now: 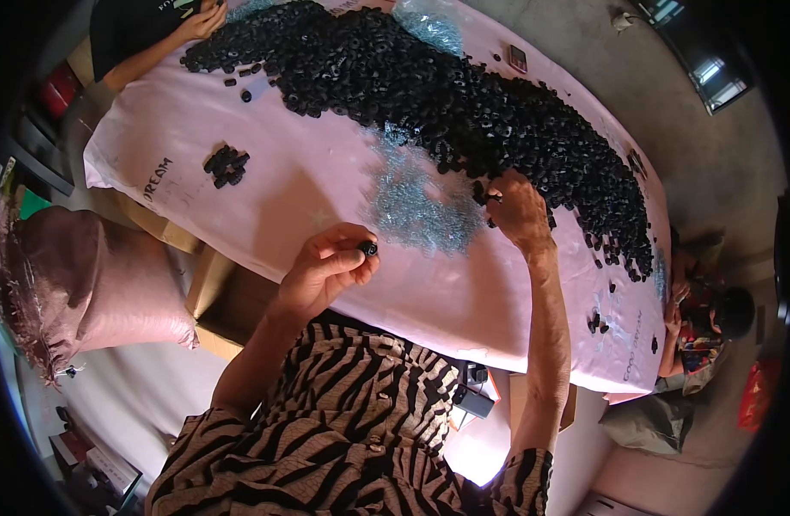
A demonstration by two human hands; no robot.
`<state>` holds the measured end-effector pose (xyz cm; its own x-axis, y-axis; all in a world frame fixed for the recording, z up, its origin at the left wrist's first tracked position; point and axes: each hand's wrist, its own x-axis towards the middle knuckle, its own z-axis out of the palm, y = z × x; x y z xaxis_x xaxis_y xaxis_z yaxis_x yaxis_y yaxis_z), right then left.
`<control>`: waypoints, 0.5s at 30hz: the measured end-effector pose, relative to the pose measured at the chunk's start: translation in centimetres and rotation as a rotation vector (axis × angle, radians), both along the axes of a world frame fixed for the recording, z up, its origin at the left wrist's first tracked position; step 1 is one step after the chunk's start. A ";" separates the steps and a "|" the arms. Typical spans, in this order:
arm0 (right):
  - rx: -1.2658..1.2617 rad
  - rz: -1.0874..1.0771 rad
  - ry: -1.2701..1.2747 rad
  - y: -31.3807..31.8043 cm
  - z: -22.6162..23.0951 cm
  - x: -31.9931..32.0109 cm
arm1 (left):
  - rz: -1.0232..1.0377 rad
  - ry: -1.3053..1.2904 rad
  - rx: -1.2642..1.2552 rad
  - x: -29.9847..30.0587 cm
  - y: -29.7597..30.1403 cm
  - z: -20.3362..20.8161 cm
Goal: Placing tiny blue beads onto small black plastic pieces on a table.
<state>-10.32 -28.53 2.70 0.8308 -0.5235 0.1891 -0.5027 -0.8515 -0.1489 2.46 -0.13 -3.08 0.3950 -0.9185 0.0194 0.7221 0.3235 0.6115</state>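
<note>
The left hand point(326, 268) pinches a small black piece point(369, 248) at its two o'clock. The right hand point(521, 211) curls at the black pile point(395, 82) on the pink-covered counter point(240, 206), its grip unclear; shiny bits point(425, 211) lie toward its nine o'clock.

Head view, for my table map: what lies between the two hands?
The head view shows a loose spread of small bluish pieces on the pink cover between the left hand and right hand.
</note>
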 end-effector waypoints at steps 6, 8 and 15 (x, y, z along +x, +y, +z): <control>0.011 0.054 -0.064 -0.6 -1.0 -0.6 | -0.048 -0.012 -0.067 0.2 0.0 -0.3; -0.048 0.166 -0.177 -0.4 -2.1 0.1 | 0.047 0.003 0.038 -0.2 0.7 -0.2; 0.119 0.072 -0.571 7.2 -0.1 -4.7 | 0.010 -0.063 0.016 -0.2 0.2 0.2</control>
<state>-14.98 -21.32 2.60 0.6486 -0.5150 0.5604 -0.2567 -0.8412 -0.4759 2.24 0.10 -2.89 0.4027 -0.9149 0.0297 0.6791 0.3203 0.6605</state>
